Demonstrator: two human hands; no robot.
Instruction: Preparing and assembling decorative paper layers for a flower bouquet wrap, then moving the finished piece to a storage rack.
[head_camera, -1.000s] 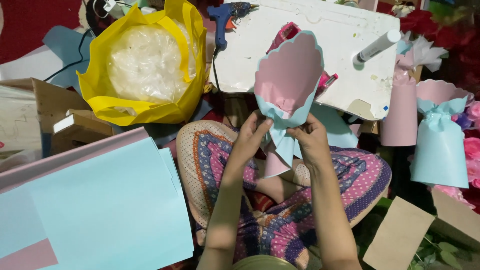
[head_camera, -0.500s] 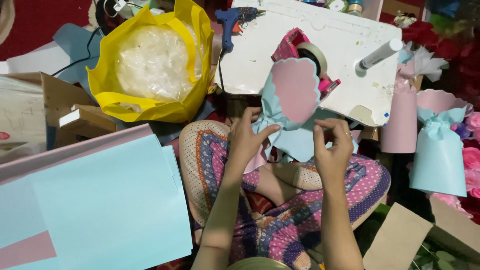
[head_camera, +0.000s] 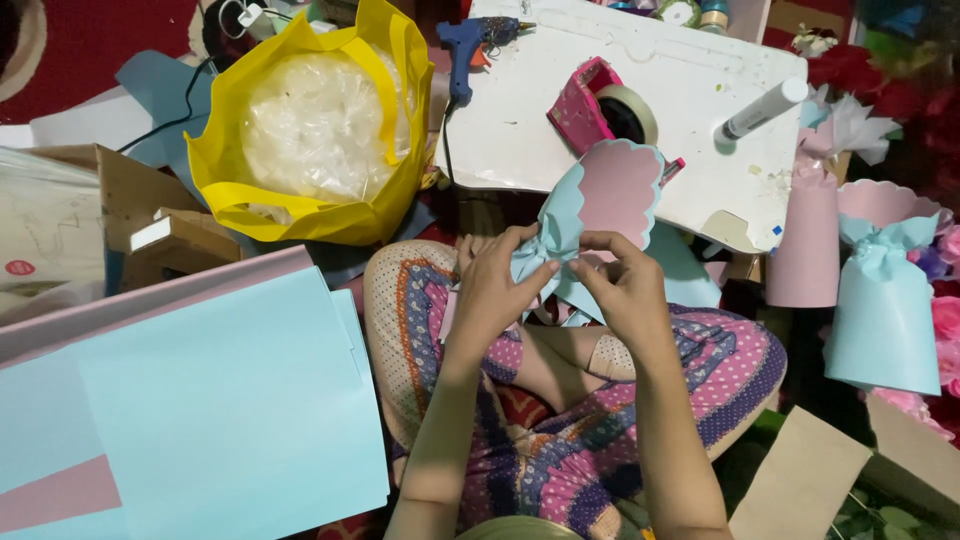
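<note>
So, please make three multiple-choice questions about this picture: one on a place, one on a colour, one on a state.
1. Where does the blue glue gun lie?
A. on the white board
B. inside the yellow bag
C. on the person's lap

2. What colours has the paper wrap in the hands?
A. green and white
B. pink and light blue
C. red and yellow

3. How is the wrap held?
A. it lies flat, untouched
B. one hand lifts it high
C. the left hand and the right hand pinch its gathered neck

Answers:
1. A, it rests at the board's top edge.
2. B, a pink scalloped sheet inside blue paper.
3. C, both hands' fingers close on the gathered middle.
</note>
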